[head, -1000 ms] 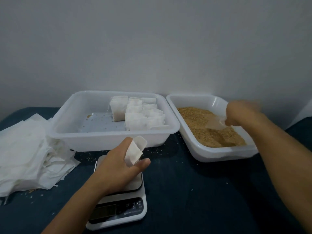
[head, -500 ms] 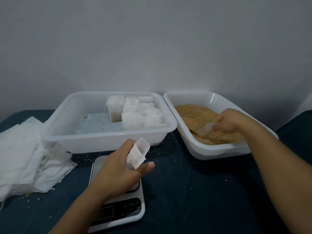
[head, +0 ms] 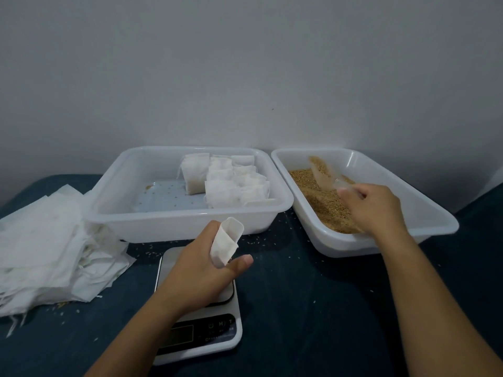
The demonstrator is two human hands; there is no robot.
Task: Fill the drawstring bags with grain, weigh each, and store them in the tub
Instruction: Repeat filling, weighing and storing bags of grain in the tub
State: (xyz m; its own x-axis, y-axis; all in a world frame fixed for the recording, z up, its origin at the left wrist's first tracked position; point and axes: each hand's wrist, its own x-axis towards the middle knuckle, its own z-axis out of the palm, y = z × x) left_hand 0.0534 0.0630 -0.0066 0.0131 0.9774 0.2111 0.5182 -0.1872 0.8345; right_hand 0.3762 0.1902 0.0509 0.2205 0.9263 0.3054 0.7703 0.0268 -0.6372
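Right hand (head: 374, 210) closed in a grip on the handle of a clear plastic scoop (head: 322, 174), loaded with grain, bowl raised above the grain tray (head: 424, 210) and pointing away and to the left of the grip. Long axis of the scoop running from the grip up-left, its mouth toward the far wall of the tray.

Down and well to the left of that grip, across bare tabletop (head: 313, 295): the open drawstring bag (head: 227, 242), slipped over the fingers of the left hand (head: 201, 273), mouth held wide and tipped up-right, toward the scoop. Left grip closed on the bag, thumb sticking out free below it, hovering over the platform of the kitchen scale (head: 198, 330).

Judged from this: scoop to travel left and toward the body, spout swung round to meet the bag's mouth; a narrow target, spill likely if misaligned.

Beyond the left grip, the storage tub (head: 152, 221) with filled bags (head: 234, 183) along its right side. Further left, a heap of empty bags (head: 46, 246).
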